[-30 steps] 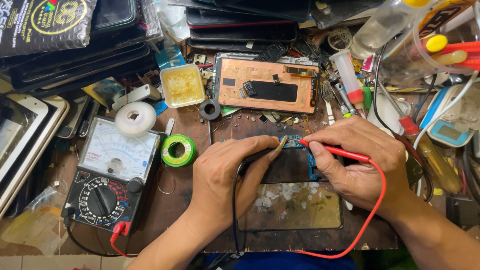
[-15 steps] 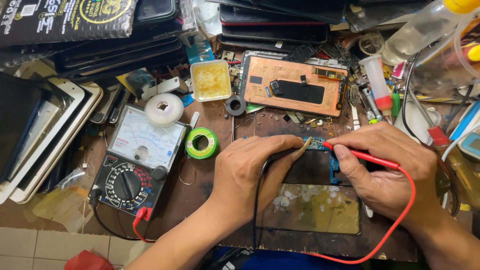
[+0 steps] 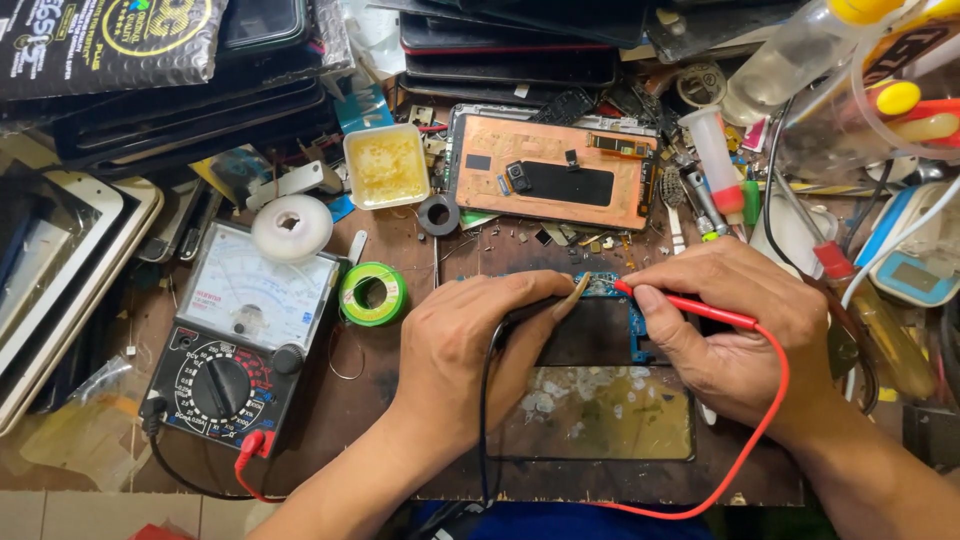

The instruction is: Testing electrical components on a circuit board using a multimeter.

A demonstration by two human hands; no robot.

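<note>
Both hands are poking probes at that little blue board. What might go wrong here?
Three risks, as I judge them:
1. The red probe and the black probe meet close together on the blue board; a slip might bridge neighbouring contacts.
2. The red lead loops around the right hand; a snag could jerk the tip off.
3. The meter sits away to the left, so reading it means looking off the tips held by the left hand.

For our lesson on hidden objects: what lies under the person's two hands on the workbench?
A blue circuit board shows between the fingertips, with a dark panel below it. The left hand and right hand cover the rest, including the black probe's tip.
</note>
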